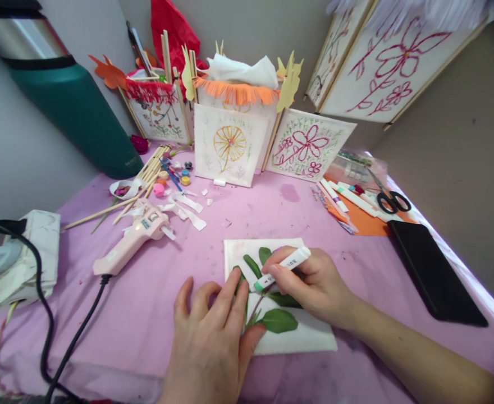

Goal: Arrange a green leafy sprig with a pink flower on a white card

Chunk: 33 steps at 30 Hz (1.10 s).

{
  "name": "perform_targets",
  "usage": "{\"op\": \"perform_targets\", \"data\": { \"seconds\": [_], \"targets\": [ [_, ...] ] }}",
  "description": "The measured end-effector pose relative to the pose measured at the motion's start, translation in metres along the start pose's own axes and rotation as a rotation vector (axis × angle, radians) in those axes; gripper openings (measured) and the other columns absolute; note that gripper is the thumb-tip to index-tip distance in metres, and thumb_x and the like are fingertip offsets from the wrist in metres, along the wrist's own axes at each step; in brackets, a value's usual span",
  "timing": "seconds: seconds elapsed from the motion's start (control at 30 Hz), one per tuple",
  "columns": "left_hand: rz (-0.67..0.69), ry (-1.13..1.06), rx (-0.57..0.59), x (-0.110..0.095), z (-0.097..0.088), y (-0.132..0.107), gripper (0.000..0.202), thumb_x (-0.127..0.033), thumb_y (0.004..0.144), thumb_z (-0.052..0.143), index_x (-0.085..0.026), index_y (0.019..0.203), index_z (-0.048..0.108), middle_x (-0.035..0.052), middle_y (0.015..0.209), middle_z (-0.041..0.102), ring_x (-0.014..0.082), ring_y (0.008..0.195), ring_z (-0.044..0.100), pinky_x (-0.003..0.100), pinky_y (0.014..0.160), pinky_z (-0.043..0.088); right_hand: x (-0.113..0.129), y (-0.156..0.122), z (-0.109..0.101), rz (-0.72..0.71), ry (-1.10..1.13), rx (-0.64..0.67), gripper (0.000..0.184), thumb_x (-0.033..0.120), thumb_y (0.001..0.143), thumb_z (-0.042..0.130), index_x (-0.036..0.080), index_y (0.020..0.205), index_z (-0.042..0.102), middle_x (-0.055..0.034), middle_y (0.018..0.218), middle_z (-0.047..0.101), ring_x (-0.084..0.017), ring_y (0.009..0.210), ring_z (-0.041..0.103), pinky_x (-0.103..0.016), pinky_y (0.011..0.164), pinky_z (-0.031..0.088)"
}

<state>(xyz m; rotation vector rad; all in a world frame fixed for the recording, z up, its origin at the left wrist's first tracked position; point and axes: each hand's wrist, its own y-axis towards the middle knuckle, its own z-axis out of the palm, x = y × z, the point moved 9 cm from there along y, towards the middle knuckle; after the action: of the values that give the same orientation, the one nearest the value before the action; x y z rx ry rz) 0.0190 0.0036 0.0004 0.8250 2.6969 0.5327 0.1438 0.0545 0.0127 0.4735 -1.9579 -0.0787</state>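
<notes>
A white fabric panel (314, 338) lies flat on the purple cloth in front of me, with a leafy green sprig (279, 321) resting on it. My left hand (217, 325) is spread over the panel's left side, its fingers and thumb pressing the sprig down. Between thumb and fingers, my right hand (314, 280) grips a white marker (287, 266) with a green end. That green end points down at the sprig's middle, close to my left fingertips. Whether its tip touches leaf or fabric I cannot tell.
A pink glue gun (131, 238) with its black cord lies left, near a power strip (40, 252) and teal bottle (74, 112). Decorated panels (230, 146) stand behind. To the right are scissors (392, 199), markers (356, 199) and a black phone (436, 269).
</notes>
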Motion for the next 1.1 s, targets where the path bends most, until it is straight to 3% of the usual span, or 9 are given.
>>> {"op": "perform_targets", "data": {
  "seconds": [0.4,1.1],
  "targets": [
    [-0.007,-0.009,-0.013,-0.0002,0.0002,-0.0003,0.036,-0.038,0.092,0.05,-0.019,0.117,0.065,0.0003,0.126,0.064,0.0246,0.092,0.053,0.05,0.098,0.03,-0.0025,0.0025,-0.0053,0.002,-0.01,-0.052,0.023,0.024,0.091,0.051,0.015,0.074,0.063,-0.0011,0.066,0.064,-0.007,0.052,0.055,-0.017,0.047,0.043],
    [0.023,0.01,0.006,-0.0005,0.0026,-0.0024,0.039,-0.041,0.091,0.051,-0.019,0.121,0.063,0.0006,0.129,0.062,0.025,0.092,0.053,0.05,0.098,0.028,-0.004,0.0071,-0.0065,0.002,-0.062,-0.109,0.02,0.023,0.09,0.051,0.014,0.077,0.064,0.0009,0.058,0.06,-0.008,0.05,0.053,-0.017,0.046,0.04]
  ]
}}
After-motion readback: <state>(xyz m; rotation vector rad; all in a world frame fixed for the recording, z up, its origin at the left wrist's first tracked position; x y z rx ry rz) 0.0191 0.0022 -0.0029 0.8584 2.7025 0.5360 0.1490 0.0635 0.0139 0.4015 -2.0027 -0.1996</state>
